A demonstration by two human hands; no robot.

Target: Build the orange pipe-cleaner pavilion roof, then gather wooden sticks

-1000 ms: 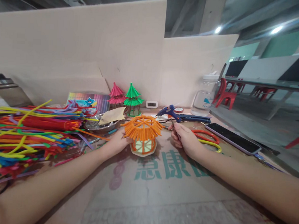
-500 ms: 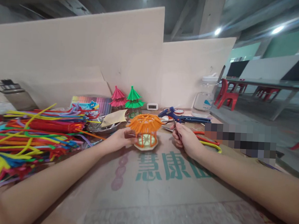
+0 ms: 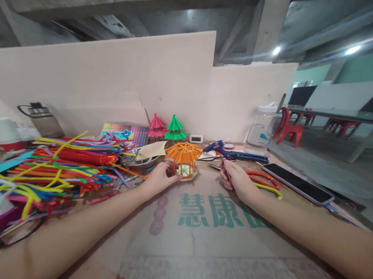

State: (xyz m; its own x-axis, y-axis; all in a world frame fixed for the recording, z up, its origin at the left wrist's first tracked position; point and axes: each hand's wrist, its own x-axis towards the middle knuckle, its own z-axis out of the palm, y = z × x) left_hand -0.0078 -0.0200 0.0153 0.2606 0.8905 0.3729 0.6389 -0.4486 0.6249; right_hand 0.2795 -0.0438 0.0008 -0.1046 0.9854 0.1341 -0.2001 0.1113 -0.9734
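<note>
A small pavilion model (image 3: 185, 152) with an orange pipe-cleaner roof and posts stands on a pale octagonal base. My left hand (image 3: 162, 177) is closed at its left side, with the thumb by the base edge and the fingertips partly hidden behind the posts. To the right, apart from the model, my right hand (image 3: 236, 180) is closed around a slim dark tool (image 3: 222, 159); its kind is hard to make out. Red and yellow curved handles (image 3: 265, 182) lie beside the right hand. A blue glue gun (image 3: 215, 147) lies beyond it.
Bundles of coloured pipe cleaners (image 3: 69, 166) cover the left side. Behind are a metal bowl (image 3: 138, 164), a pink model (image 3: 156, 126), a green model (image 3: 175, 128) and a small clock (image 3: 196, 138). A water bottle (image 3: 260, 131) and a phone (image 3: 296, 182) are at right.
The view has tilted up and turned slightly left. My left hand's thumb has come forward to the model's base. My right hand keeps its hold on the slim tool.
</note>
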